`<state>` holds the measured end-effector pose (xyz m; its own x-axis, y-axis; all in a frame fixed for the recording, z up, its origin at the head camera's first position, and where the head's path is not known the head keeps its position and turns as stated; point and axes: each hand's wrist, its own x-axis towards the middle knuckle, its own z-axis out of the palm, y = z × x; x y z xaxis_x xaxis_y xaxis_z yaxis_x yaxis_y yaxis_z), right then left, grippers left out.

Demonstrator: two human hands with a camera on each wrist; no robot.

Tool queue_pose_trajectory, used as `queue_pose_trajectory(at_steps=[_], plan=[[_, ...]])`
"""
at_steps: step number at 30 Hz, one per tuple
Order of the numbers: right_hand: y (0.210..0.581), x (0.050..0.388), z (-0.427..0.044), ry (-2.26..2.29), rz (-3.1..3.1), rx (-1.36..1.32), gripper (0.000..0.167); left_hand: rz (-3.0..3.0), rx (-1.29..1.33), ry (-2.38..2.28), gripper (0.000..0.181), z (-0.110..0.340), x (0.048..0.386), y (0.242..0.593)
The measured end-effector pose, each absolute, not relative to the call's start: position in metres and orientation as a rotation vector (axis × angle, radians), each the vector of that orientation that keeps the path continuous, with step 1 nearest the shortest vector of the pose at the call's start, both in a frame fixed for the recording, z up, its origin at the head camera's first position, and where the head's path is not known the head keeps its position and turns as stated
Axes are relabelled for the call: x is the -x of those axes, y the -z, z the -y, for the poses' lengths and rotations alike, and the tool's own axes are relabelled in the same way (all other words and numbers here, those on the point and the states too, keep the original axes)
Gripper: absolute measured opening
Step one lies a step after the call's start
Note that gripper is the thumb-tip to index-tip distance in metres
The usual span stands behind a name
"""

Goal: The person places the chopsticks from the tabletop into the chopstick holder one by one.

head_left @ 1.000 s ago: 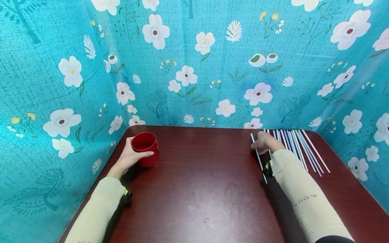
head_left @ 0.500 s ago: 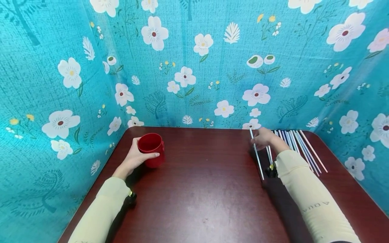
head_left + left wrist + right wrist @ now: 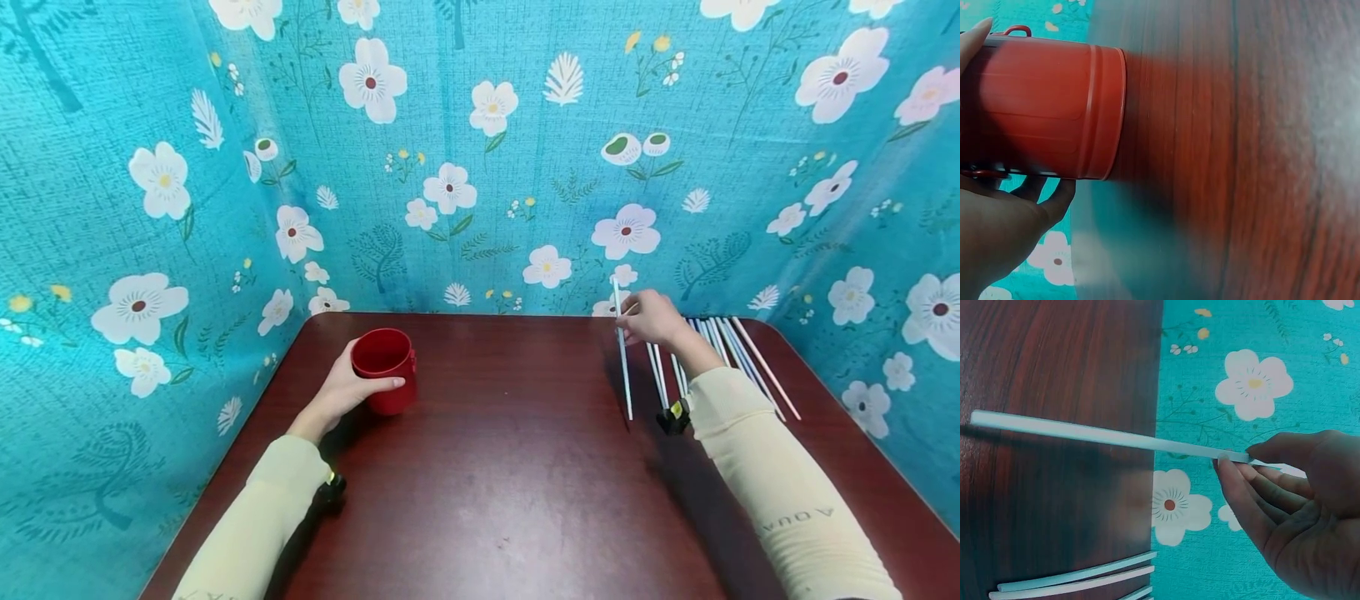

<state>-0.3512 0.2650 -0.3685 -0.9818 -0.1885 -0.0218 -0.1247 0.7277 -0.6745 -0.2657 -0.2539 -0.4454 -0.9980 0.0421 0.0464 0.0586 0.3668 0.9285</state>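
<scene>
My left hand (image 3: 347, 390) grips a red bucket-shaped cup (image 3: 394, 395) at the table's left side, thumb across its near side and fingers round the far side. In the left wrist view the cup (image 3: 1041, 112) shows small loop handles; whether its base touches the table I cannot tell. Over on the right, my right hand (image 3: 651, 318) pinches a thin pale-blue straw (image 3: 625, 375) between thumb and fingertips near its far end. The right wrist view shows this straw (image 3: 1072, 431) raised above the table, its other end pointing away from the hand.
Several more straws (image 3: 765, 367), white, blue, purple and pink, lie side by side on the dark wooden table (image 3: 487, 483) at the back right, partly behind my right hand and sleeve. Blue flowered cloth (image 3: 450, 125) rises behind the table and along both sides.
My right hand has lifted the straw off the table beside the others, raising its far end. My left hand has shifted the red cup a little to the right.
</scene>
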Motion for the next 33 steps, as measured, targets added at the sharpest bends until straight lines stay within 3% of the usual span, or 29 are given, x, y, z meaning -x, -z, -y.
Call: queue_pose_trajectory(at_steps=[21, 33], plan=[[0.340, 0.335, -0.243, 1.188, -2.958, 0.377, 0.026, 2.587, 0.165, 1.842, 0.099, 0.217, 0.272, 0.446], [0.331, 0.326, -0.231, 1.375, -3.032, 0.382, 0.032, 2.593, 0.224, 1.863, 0.099, 0.194, 0.277, 0.447]])
